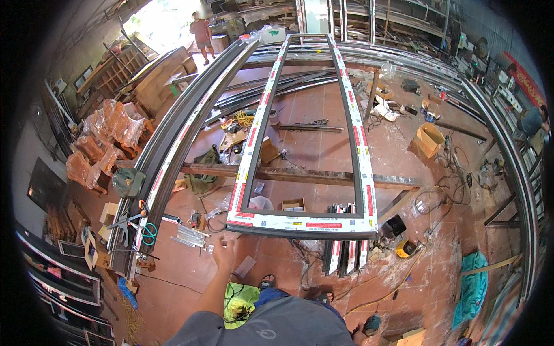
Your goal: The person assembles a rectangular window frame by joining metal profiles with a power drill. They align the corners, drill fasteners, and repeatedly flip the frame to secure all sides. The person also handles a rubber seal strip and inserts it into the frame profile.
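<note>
A long rectangular metal frame [303, 222] wrapped in white and red protective film lies on wooden beams [300, 176] in front of me. My left hand [225, 254] is raised just below the frame's near left corner, fingers apart, holding nothing, not touching the frame. My right hand is out of view, hidden below my torso. Short film-wrapped profile pieces [346, 254] lean under the frame's near right end.
A stack of long dark profiles [173, 150] runs along the left with scissors [149, 233] and tools on it. Cardboard boxes [430, 138], cables and a yellow tool [405, 249] litter the tiled floor. One person [202, 34] stands far back; another [534, 121] is at right.
</note>
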Motion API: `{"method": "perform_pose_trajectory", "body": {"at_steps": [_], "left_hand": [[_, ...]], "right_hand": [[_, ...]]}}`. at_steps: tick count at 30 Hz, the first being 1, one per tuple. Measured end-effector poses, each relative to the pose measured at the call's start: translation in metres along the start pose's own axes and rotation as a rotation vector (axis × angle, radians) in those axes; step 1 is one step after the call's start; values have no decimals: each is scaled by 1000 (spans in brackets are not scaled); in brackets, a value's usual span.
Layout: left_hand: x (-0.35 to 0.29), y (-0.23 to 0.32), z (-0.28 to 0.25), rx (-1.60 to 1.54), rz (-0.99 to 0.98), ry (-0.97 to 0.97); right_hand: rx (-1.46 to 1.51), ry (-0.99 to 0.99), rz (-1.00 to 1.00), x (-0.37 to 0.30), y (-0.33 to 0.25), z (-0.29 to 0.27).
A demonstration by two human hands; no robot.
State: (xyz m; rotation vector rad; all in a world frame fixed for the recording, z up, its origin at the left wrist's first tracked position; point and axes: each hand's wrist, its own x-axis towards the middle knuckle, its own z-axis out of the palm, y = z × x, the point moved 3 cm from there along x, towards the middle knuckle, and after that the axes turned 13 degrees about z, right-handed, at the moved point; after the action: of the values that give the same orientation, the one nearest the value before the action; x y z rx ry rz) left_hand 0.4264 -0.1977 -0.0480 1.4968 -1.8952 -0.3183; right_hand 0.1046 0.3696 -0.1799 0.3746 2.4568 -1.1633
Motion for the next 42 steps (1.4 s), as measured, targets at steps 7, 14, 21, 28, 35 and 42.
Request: {"method": "perform_pose_trajectory", "body": {"at_steps": [7,14,21,28,35,42], "left_hand": [[-55,221,34,-260,850,-474],[-75,408,133,20,1354,-611],[-74,371,198,-18,1417,-631],[-71,367,207,22,1471,-619],[-76,366,212,289,1521,-580],[-80,374,215,216,1525,-575]], "right_hand": [[495,-14,-86,72,173,56],[96,-83,-307,7,-34,24],[669,-395,-267,-18,-129,42],[491,-234,-583,-20,-158,83],[695,-365,-419,-19,-165,121],[670,-360,-432,-11,-164,128]]}}
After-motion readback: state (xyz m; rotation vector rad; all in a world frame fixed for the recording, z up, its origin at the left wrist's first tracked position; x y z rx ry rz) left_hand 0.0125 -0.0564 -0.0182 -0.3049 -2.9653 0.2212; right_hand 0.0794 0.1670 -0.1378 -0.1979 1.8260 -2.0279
